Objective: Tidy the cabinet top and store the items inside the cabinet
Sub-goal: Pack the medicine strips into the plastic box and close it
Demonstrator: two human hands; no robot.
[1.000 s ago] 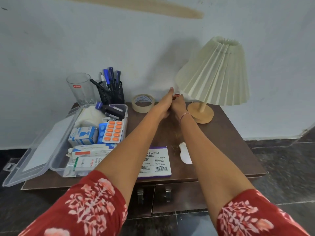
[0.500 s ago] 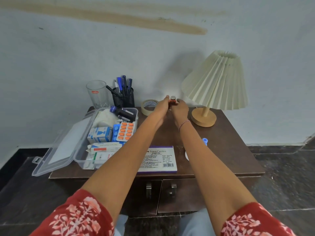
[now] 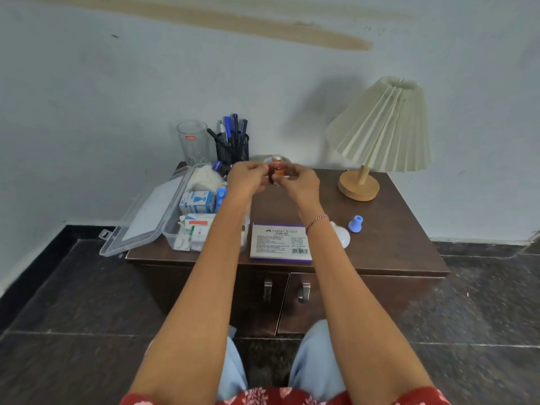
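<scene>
Clearly, both hands were close together a little above the centre of the frame, and we saw a small bottle [image 3: 276, 168] between them. It was orange-brown with a silver cap, it stood upright, and it was held in the air above the back part of the cabinet [image 3: 394, 235] top. The left hand [image 3: 248, 179] pinched the bottle from its left side with curled fingers, and the right hand [image 3: 298, 182] pinched it from the right side in the same way.

Left of centre, a clear plastic box [image 3: 171, 232] sat on the cabinet top with its lid [image 3: 146, 220] open and hanging over the left edge. Inside we saw small medicine cartons [image 3: 196, 202] and white packets. Just below the hands in the frame, a flat stamp pad box [image 3: 280, 243] lay near the front edge. To the right of it, a blue cap [image 3: 356, 224] stood beside a white thing [image 3: 344, 236] that the right forearm partly hid. At the upper right a lamp [image 3: 382, 127] with a pleated shade stood on the top. Behind the box, near the wall, stood a drinking glass [image 3: 193, 141] and a black pen holder [image 3: 233, 152] with pens. The two cabinet doors [image 3: 257, 314], lower in the frame, were closed.
</scene>
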